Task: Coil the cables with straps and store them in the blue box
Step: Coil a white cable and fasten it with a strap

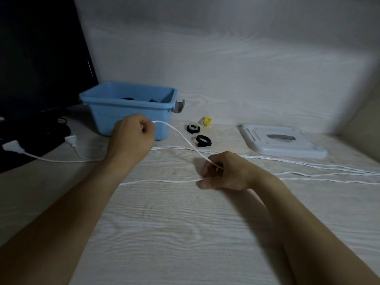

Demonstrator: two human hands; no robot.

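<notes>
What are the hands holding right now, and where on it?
Both grip the white cable along its length, not at a plug: left hand near the blue box, right hand farther along.

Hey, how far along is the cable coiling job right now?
Early to midway. Done: dark coiled items already lie in the blue plastic box. In hand: the left hand and right hand each pinch the thin white cable, which mostly trails uncoiled. Left: coiling it, wrapping one of the black loop straps around it, then boxing it.
</notes>
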